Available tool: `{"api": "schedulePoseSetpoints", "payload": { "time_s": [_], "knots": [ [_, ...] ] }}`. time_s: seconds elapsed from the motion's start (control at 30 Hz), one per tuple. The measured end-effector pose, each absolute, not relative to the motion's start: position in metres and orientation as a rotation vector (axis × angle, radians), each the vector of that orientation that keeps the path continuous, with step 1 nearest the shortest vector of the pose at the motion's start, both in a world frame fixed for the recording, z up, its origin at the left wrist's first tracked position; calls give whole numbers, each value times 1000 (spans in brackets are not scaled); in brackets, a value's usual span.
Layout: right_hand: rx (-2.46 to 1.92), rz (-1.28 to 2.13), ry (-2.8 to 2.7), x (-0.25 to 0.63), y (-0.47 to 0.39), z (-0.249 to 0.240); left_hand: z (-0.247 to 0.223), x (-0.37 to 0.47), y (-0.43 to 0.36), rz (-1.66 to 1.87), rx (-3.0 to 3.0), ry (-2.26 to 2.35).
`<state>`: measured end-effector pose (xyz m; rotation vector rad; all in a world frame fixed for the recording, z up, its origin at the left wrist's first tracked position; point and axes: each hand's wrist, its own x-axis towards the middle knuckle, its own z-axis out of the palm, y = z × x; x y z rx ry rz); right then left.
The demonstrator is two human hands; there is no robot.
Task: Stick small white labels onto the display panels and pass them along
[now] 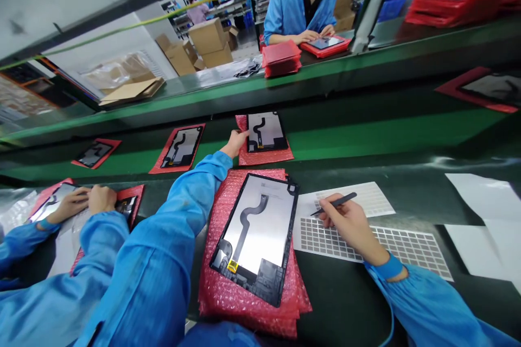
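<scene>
With my left arm stretched forward, my left hand [235, 143] is closed on the left edge of a red bubble-wrap bag [264, 159], on which a tablet screen panel [266, 133] lies. My right hand [345, 222] pinches dark tweezers [341, 202], tips pointing left, over a sheet of small grey stickers [411, 246]. Between my arms, another screen panel [268, 233] lies back side up and slanted on a stack of red bubble-wrap bags [211, 287]. A dark curved flex cable [244, 222] with a yellow-taped end runs along its silvery back.
More panels on red bags lie along the green belt [342, 130], such as one panel [183, 146] at left. A co-worker's hands [87, 200] work at my left. White paper [484, 227] lies right. Another person [303, 5] sits opposite, behind a ledge with red bags [280, 58].
</scene>
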<state>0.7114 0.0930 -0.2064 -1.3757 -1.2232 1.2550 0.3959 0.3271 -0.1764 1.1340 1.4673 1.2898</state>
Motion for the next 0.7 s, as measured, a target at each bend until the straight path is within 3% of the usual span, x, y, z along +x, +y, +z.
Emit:
{"api": "schedulePoseSetpoints", "payload": {
  "time_s": [0.23,0.47,0.7],
  "knots": [
    [-1385,1258,-1215,711,93,-205,-132,377,291,1429,959,1467],
    [-1399,1263,-1202,710,94,-204,-61,345,154,1327,1100,1237],
    [-1297,1192,-1236,707,88,-197,-118,368,33,1120,1079,1309]
  ]
}}
